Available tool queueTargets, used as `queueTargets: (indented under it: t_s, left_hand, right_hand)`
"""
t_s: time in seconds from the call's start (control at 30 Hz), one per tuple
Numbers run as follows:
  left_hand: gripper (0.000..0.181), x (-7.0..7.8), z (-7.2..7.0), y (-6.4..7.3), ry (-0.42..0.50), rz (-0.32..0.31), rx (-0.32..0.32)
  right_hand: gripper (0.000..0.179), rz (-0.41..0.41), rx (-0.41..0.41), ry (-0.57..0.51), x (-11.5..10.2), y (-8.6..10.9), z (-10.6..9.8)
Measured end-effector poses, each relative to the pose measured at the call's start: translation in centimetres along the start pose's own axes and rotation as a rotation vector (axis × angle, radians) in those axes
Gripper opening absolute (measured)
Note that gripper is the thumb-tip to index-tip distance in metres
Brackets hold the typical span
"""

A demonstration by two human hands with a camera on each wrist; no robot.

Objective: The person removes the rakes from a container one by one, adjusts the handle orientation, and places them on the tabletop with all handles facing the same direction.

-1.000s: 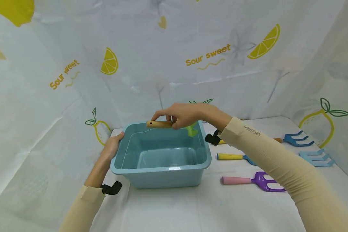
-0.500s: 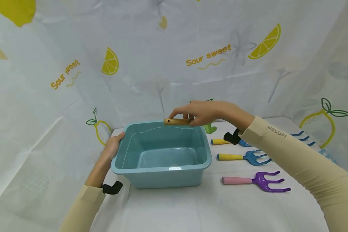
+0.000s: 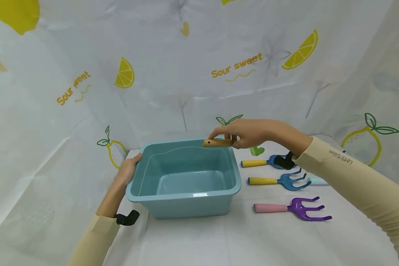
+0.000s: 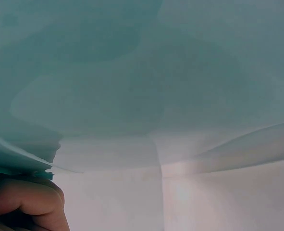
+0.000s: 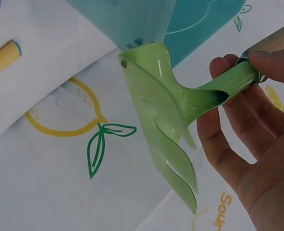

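Note:
My left hand [image 3: 130,170] grips the left rim of a light blue plastic basin [image 3: 186,205]. In the left wrist view, its curled fingers [image 4: 31,197] show at the lower left beside the basin wall [image 4: 132,86]. Over the basin's back right corner, my right hand [image 3: 247,133] holds a small garden hoe by its wooden handle [image 3: 217,143]. The right wrist view shows the thumb and fingers around the handle's metal collar. There the hoe's light green head [image 5: 156,101] has a flat blade at one end and prongs at the other, overlapping the basin's edge.
Right of the basin lie a purple hand fork [image 3: 300,208] with a pink handle, a blue hand fork [image 3: 289,181] with a yellow handle, and a blue-headed tool [image 3: 253,163] behind it. A pale blue handle [image 3: 318,181] shows beside my right sleeve. A lemon-print sheet [image 3: 173,74] hangs behind.
My right hand has moved right with the hoe, from over the basin's middle to its back right corner, bringing the head outside the basin. My left hand stays on the rim.

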State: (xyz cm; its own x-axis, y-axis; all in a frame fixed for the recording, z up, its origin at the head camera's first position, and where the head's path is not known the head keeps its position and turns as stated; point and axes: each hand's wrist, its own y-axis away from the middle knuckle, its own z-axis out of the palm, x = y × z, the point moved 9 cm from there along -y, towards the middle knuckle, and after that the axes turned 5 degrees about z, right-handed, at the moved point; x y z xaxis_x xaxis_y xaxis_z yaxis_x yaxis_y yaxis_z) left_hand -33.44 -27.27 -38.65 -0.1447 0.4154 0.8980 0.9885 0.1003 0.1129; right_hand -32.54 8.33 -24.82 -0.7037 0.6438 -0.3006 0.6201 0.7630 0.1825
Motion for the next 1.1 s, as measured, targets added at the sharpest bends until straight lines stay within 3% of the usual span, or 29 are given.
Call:
queueTargets:
  t_s: [0.6,1.1]
  left_hand:
    - [0.056,0.4,-0.1,0.2,-0.016,0.027,0.005]
    - [0.045,0.3,-0.1,0.1,0.012,0.026,-0.003]
  right_hand:
    - [0.062,0.078,0.102,0.044,4.8,4.7,2.0]
    - [0.046,0.192,0.082,0.037,10.2,8.8,5.2]
